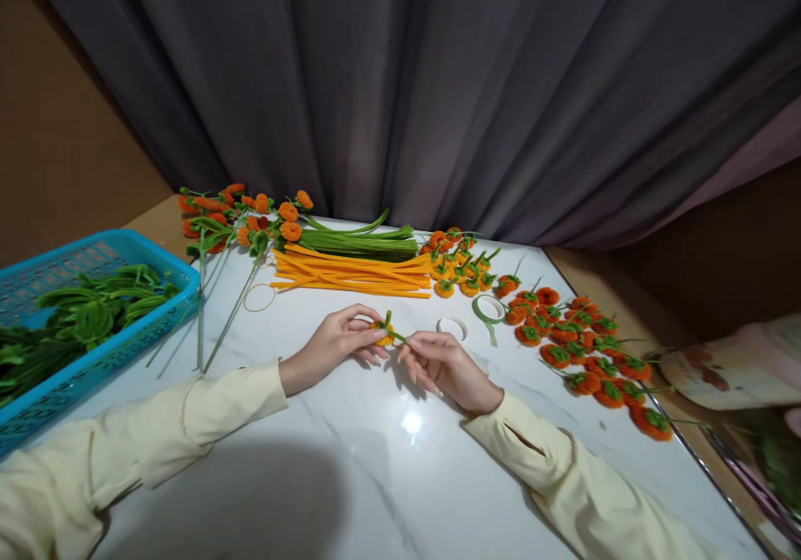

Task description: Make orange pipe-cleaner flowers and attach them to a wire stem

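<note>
Between my hands, above the middle of the white table, is a small yellow-orange pipe-cleaner flower with green pieces on it. My left hand pinches its yellow head between thumb and fingers. The fingertips of my right hand are closed on a green stem end that sticks out to the right. Behind my hands lie a bundle of yellow pipe cleaners and a bundle of green pipe cleaners. A green tape roll and a white ring rest beyond my right hand.
A blue basket with green leaf pieces stands at the left. Orange flowers with stems lie at the back left. Small yellow flowers and several orange flower heads spread across the right. A dark curtain hangs behind the table.
</note>
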